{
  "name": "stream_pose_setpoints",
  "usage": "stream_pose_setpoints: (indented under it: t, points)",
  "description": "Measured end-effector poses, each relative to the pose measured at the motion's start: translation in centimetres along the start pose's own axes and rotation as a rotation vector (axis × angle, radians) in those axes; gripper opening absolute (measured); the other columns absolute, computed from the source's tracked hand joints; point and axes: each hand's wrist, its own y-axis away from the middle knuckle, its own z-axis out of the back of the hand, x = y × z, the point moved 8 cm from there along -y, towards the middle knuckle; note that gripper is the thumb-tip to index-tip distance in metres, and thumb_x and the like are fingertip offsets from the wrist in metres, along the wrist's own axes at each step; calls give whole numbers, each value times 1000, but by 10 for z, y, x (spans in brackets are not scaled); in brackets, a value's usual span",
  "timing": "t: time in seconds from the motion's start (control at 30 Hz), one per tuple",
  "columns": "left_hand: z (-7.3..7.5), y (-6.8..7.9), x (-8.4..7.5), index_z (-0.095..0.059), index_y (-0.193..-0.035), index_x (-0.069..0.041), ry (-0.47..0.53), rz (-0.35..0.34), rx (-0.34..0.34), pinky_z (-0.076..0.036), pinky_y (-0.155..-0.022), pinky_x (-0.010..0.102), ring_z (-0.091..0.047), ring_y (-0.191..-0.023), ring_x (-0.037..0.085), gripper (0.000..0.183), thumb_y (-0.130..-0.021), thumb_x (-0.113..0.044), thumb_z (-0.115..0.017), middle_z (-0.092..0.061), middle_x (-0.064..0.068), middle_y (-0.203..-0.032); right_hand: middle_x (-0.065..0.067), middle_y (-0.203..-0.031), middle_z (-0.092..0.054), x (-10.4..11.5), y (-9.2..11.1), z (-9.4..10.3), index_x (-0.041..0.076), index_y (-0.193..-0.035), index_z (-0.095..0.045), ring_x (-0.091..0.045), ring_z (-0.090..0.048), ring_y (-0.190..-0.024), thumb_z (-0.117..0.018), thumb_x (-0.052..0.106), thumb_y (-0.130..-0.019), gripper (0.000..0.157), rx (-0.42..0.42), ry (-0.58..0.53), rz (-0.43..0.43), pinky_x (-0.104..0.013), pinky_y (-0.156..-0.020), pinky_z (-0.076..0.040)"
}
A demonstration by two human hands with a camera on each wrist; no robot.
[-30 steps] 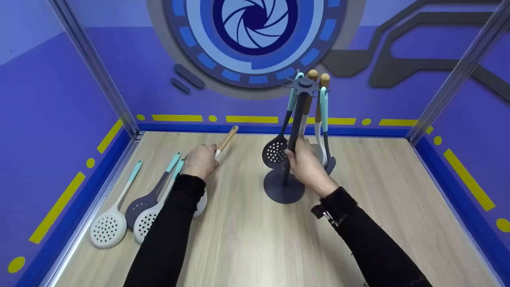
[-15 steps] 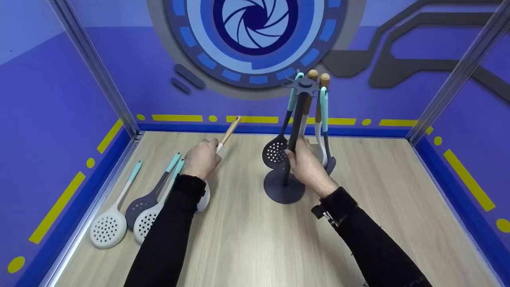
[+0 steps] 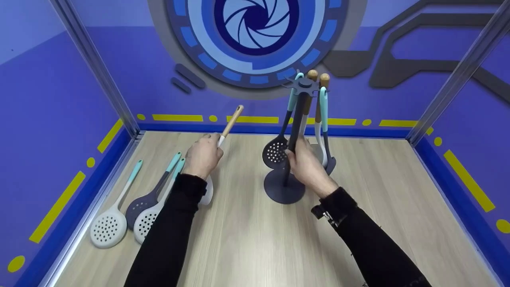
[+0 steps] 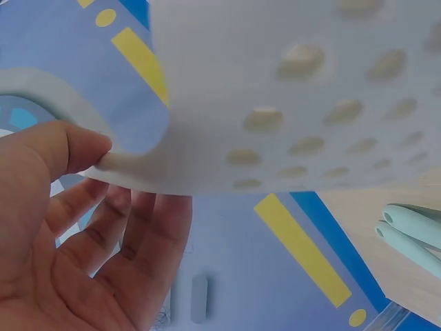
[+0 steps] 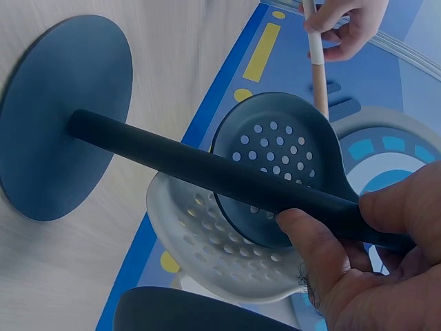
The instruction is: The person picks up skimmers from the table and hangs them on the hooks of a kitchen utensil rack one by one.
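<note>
My left hand (image 3: pixel 204 155) grips a white skimmer (image 4: pixel 241 103) by its shaft, near where the wooden handle (image 3: pixel 232 121) begins. Its handle end points up and away, and my forearm partly hides its head in the head view. In the left wrist view, the thumb and fingers pinch its neck below the perforated head. My right hand (image 3: pixel 306 159) holds the post of a dark utensil stand (image 3: pixel 285 187). From the stand's hooks hang a dark skimmer (image 3: pixel 275 152), another dark utensil (image 3: pixel 330 163) with a mint handle, and white utensils with wooden handles; the hand hides parts of these.
On the left of the wooden table (image 3: pixel 247 243) lie a white skimmer (image 3: pixel 108 229), a dark slotted utensil (image 3: pixel 139 205) and another white skimmer (image 3: pixel 146 221), all with mint handles. Blue walls (image 3: pixel 255 101) enclose the back and sides.
My left hand has moved slightly up and away, and the skimmer's wooden handle end has risen against the back wall. The right hand and the stand stay put.
</note>
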Motion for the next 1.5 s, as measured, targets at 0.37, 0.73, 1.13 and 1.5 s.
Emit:
stream_pose_setpoints:
  t: [0.37, 0.73, 1.13, 1.5]
  points:
    - [1, -2, -4, -58, -134, -11, 23, 2, 25, -59, -69, 42, -70, -89, 28, 40, -95, -14, -61, -67, 11, -107, -14, -121, -53, -1, 0, 0, 8, -135, -41, -28, -57, -115, -50, 15, -104, 33, -10, 9, 5, -45, -93, -54]
    - [5, -5, -11, -56, -136, -13, 74, 0, 34, -59, -71, 39, -68, -90, 25, 40, -97, -15, -60, -66, 9, -106, -15, -124, -53, -1, -1, -1, 8, -136, -41, -29, -56, -119, -51, 14, -103, 35, -15, 3, 15, -46, -98, -52]
    - [16, -7, -22, -54, -136, -15, 86, -59, -35, -55, -60, 36, -66, -78, 23, 38, -98, -16, -58, -64, 8, -102, -13, -120, -53, -1, -1, -1, 8, -131, -43, -26, -57, -113, -49, 13, -104, 28, 6, 9, -2, -44, -94, -54]
    - [22, -8, -29, -53, -138, -18, 108, -74, -77, -56, -57, 41, -67, -78, 27, 40, -98, -17, -56, -64, 8, -108, -14, -121, -53, 0, -1, 0, 8, -131, -42, -28, -56, -116, -48, 14, -104, 28, 0, 12, -1, -46, -97, -53]
